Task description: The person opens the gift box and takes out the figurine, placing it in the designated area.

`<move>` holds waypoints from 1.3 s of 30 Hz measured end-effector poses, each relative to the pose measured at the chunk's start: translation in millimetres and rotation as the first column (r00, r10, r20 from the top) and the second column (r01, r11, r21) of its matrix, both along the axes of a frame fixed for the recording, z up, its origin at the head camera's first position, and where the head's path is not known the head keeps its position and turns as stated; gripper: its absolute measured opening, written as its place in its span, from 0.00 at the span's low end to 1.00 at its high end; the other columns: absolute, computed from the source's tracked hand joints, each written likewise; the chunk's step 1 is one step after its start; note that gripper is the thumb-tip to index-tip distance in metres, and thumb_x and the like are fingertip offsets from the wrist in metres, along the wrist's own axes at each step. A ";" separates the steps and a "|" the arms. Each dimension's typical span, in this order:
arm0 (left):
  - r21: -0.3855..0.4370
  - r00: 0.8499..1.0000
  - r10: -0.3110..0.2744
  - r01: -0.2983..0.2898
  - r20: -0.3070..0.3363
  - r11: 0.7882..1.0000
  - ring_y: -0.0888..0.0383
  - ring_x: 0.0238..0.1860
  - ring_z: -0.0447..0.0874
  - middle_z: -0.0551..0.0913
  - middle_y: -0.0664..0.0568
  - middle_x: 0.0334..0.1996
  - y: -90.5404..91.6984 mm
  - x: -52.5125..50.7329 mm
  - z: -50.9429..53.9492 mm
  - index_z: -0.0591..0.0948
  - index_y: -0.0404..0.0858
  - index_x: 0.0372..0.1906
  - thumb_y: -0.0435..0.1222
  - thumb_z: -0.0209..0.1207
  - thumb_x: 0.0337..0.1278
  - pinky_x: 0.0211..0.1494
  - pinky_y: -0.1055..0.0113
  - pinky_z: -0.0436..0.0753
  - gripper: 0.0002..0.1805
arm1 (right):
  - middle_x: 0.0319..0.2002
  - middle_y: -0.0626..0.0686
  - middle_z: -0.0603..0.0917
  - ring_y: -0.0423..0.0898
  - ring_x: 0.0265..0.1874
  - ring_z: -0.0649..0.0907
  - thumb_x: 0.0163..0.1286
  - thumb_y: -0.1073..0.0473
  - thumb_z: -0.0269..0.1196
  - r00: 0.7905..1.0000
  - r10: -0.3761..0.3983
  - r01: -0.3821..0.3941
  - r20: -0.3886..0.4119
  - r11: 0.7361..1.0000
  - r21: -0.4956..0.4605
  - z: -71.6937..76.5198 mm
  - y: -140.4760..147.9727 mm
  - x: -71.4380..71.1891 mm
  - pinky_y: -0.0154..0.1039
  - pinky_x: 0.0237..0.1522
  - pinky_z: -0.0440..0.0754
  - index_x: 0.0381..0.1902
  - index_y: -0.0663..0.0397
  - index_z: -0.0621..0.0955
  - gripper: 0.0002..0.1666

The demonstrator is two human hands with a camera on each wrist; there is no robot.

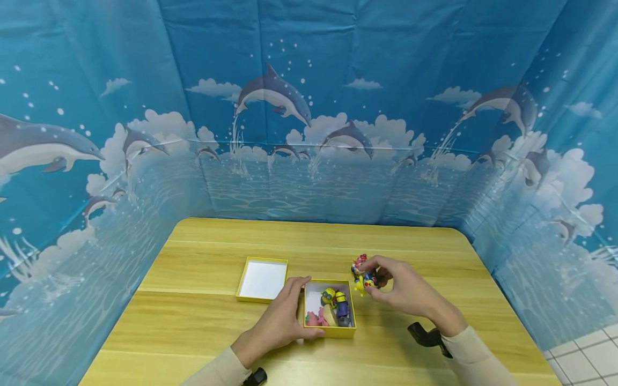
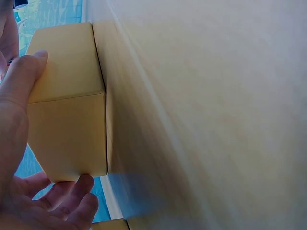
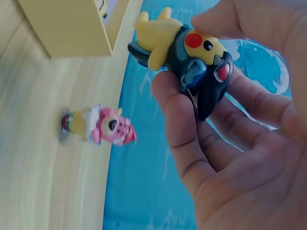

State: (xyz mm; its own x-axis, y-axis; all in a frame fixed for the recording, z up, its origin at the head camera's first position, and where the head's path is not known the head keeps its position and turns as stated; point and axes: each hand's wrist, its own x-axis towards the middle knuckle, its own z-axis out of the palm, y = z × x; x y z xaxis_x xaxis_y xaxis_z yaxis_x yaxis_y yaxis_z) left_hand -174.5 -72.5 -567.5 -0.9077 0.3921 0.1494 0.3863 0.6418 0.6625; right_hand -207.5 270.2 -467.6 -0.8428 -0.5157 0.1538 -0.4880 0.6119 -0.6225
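Observation:
My left hand (image 1: pixel 282 317) holds an uncovered yellow box (image 1: pixel 335 332), thumb on its near wall and fingers at its far left corner. In the left wrist view the thumb lies on one face of the box (image 2: pixel 67 129), fingertips on another. Inside the box lie two yellow Minion figures (image 1: pixel 341 305), pink figures (image 1: pixel 314 319) and a pale piece. My right hand (image 1: pixel 407 287) pinches a Pikachu figure (image 3: pixel 165 43) with a dark hood, tilted and clear of the table, between thumb and fingers. A pink bear figure (image 3: pixel 108 125) stands upright on the table nearby.
A shallow yellow lid (image 1: pixel 263 280) with a white inside lies left of the box. The wooden table (image 1: pixel 193 321) has rounded far corners, with a blue dolphin curtain (image 1: pixel 309 187) behind it. White tiles (image 1: pixel 594 354) show at lower right.

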 end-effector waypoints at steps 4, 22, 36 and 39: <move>0.000 1.000 -0.001 0.001 -0.006 1.000 0.48 0.78 0.81 0.72 0.46 0.84 -0.3 0.1 -0.7 0.63 0.41 0.93 0.65 0.89 0.49 0.83 0.44 0.85 0.73 | 0.57 0.46 0.93 0.33 0.42 0.87 0.79 0.59 0.77 1.000 -0.017 0.017 0.013 1.000 0.023 2.5 9.7 -2.4 0.44 0.51 0.93 0.64 0.46 0.89 0.18; 0.001 1.000 -0.008 0.008 0.004 1.000 0.49 0.77 0.82 0.73 0.47 0.83 -0.3 1.4 0.1 0.62 0.42 0.93 0.67 0.88 0.50 0.81 0.45 0.86 0.73 | 0.55 0.48 0.92 0.35 0.40 0.84 0.76 0.62 0.81 0.994 -0.075 0.078 -0.078 0.996 0.040 -3.8 42.8 -14.2 0.40 0.45 0.89 0.60 0.48 0.91 0.18; -0.001 1.000 -0.007 0.007 0.003 1.000 0.48 0.77 0.82 0.72 0.46 0.83 0.3 0.8 1.7 0.62 0.40 0.93 0.66 0.88 0.50 0.82 0.44 0.86 0.73 | 0.46 0.48 0.85 0.46 0.37 0.76 0.75 0.64 0.80 0.978 -0.163 0.176 -0.127 0.980 0.093 -18.5 48.8 -30.6 0.37 0.39 0.73 0.61 0.50 0.93 0.19; 0.001 1.000 -0.005 0.005 0.006 1.000 0.48 0.78 0.82 0.72 0.46 0.83 0.3 0.8 1.3 0.62 0.41 0.93 0.66 0.89 0.50 0.82 0.44 0.85 0.73 | 0.46 0.49 0.85 0.46 0.37 0.76 0.74 0.64 0.80 0.973 -0.178 0.194 -0.147 0.975 0.104 -24.5 48.3 -34.7 0.37 0.39 0.73 0.62 0.49 0.93 0.20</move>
State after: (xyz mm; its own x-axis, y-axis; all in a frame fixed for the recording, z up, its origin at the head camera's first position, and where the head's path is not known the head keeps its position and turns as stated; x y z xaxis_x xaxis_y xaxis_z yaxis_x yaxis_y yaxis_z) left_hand -173.7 -72.2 -566.1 -0.9067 0.3964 0.1440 0.3852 0.6391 0.6657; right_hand -242.3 318.5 -492.1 -0.9012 -0.3726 0.2214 -0.4334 0.7645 -0.4773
